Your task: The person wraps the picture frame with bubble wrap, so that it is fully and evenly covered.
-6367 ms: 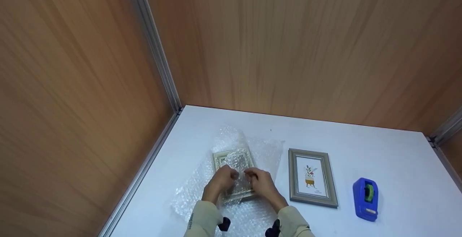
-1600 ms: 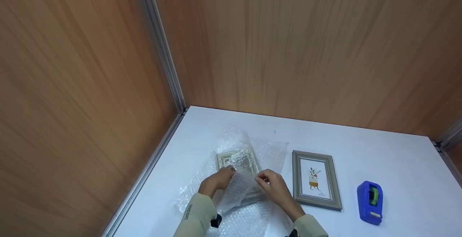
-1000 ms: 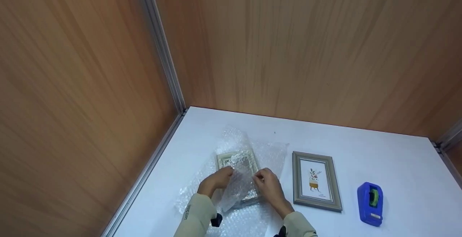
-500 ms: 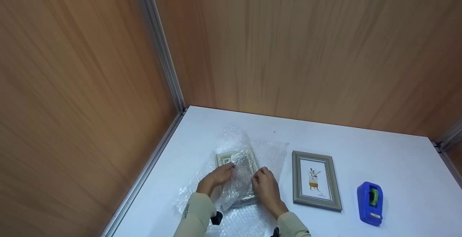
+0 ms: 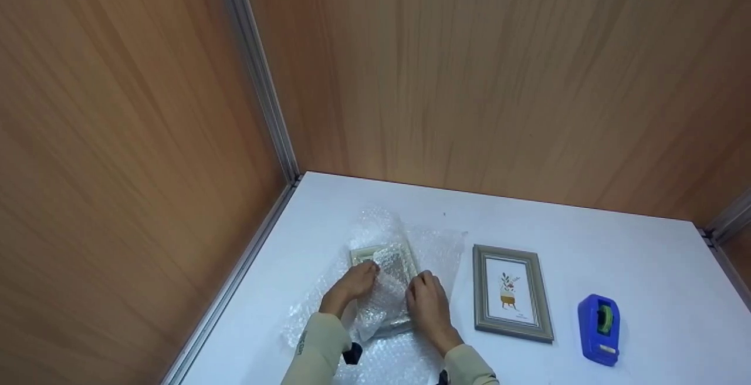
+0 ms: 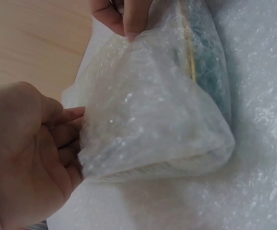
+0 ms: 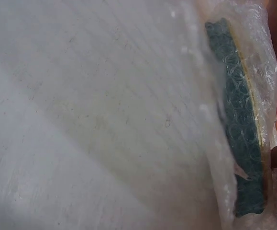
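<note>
A cream ornate picture frame lies on a spread sheet of bubble wrap, its lower part covered by a folded-over flap. My left hand holds the flap's left edge; in the left wrist view, the curled fingers of the left hand meet that edge. At the frame's right side, my right hand pinches the wrap between thumb and finger, as the right hand shows in the left wrist view. Through the plastic, the frame's dark green side shows in the right wrist view.
To the right lies a grey picture frame with a plant print. Beyond it stands a blue tape dispenser with a green roll. Wooden panels rise behind and left of the white table.
The flap, lifted earlier, now lies lower over the frame. My right hand has come left and down against the frame's side; my left hand has shifted slightly up along the flap.
</note>
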Motion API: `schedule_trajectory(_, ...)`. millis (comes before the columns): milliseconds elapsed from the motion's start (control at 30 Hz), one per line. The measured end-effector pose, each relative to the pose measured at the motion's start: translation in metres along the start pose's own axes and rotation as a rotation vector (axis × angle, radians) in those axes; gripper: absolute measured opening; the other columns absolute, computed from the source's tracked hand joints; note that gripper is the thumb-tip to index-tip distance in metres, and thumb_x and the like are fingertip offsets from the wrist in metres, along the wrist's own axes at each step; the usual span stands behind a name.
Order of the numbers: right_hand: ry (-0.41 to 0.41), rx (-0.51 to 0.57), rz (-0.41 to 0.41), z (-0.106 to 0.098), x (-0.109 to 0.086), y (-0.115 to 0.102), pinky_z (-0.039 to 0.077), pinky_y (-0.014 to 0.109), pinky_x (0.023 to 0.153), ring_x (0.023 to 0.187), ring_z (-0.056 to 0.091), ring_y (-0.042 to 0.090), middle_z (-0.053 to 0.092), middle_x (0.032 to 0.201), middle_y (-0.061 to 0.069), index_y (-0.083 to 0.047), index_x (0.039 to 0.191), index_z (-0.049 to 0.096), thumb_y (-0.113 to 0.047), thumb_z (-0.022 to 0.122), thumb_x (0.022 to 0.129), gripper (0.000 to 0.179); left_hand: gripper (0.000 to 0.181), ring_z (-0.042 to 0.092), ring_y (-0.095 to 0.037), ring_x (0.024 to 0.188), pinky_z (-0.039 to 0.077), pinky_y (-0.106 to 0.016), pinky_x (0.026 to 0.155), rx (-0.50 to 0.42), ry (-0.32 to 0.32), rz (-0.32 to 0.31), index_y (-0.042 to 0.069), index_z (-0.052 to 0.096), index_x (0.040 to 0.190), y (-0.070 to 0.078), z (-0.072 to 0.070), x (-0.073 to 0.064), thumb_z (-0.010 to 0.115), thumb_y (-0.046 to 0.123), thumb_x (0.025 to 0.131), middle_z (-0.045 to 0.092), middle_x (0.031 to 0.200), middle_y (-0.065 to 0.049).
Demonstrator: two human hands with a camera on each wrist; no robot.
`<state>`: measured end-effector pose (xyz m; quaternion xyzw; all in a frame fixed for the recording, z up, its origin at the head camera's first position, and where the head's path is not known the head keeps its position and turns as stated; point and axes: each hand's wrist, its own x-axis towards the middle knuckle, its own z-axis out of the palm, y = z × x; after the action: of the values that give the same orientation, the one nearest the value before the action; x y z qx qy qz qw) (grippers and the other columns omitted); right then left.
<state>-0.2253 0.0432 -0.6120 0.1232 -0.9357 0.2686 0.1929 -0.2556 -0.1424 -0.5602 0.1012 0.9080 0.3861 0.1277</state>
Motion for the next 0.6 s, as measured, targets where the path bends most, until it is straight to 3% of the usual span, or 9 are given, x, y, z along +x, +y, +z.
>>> schedule_trajectory(133, 0.056, -0.039, -0.078, 0.004, -0.001, 0.002, 0.042, 0.028, 0.063, 0.075, 0.047, 0.014, 0.051, 0.088, -0.001, -0.016, 0.09, 0.062, -0.013, 0.066, 0.083, 0.008, 0.028, 0.051, -0.018, 0.07, 0.044, -0.034, 0.063, -0.012, -0.014, -0.023, 0.0, 0.054, 0.103, 0.001, -0.002, 0.003, 0.031, 0.017, 0.1, 0.054, 0.079, -0.004)
schedule_trajectory(233, 0.085, -0.053, -0.126, 0.006, -0.002, 0.003, 0.041, 0.029, 0.063, 0.074, 0.046, 0.016, 0.053, 0.088, 0.0, -0.019, 0.087, 0.065, -0.012, 0.067, 0.08, 0.01, 0.03, 0.045, -0.014, 0.057, 0.04, -0.028, 0.053, -0.033, -0.03, -0.04, -0.001, 0.054, 0.099, 0.002, -0.004, 0.005, 0.031, 0.019, 0.101, 0.047, 0.067, 0.0)
schedule_trajectory(333, 0.087, -0.056, -0.137, 0.006, -0.003, 0.004, 0.041, 0.03, 0.063, 0.074, 0.046, 0.017, 0.054, 0.089, 0.001, -0.02, 0.083, 0.067, -0.012, 0.067, 0.08, 0.008, 0.032, 0.048, -0.014, 0.057, 0.04, -0.027, 0.051, -0.059, -0.042, -0.069, -0.002, 0.054, 0.099, 0.002, -0.006, 0.008, 0.031, 0.02, 0.101, 0.05, 0.067, -0.001)
schedule_trajectory(467, 0.076, -0.056, -0.135, 0.006, -0.003, 0.004, 0.04, 0.03, 0.064, 0.076, 0.046, 0.017, 0.054, 0.09, 0.001, -0.02, 0.084, 0.068, -0.014, 0.066, 0.082, 0.006, 0.031, 0.058, -0.025, 0.065, 0.048, -0.033, 0.055, -0.112, -0.042, -0.108, -0.002, 0.053, 0.103, 0.001, -0.009, 0.012, 0.033, 0.021, 0.101, 0.059, 0.079, -0.013)
schedule_trajectory(600, 0.092, -0.045, -0.156, 0.007, -0.004, 0.004, 0.04, 0.03, 0.064, 0.076, 0.045, 0.017, 0.054, 0.089, 0.001, -0.019, 0.083, 0.068, -0.014, 0.066, 0.082, 0.006, 0.029, 0.062, -0.029, 0.069, 0.051, -0.036, 0.057, -0.122, 0.011, -0.103, -0.003, 0.054, 0.106, -0.001, -0.013, 0.018, 0.036, 0.02, 0.1, 0.061, 0.086, -0.019)
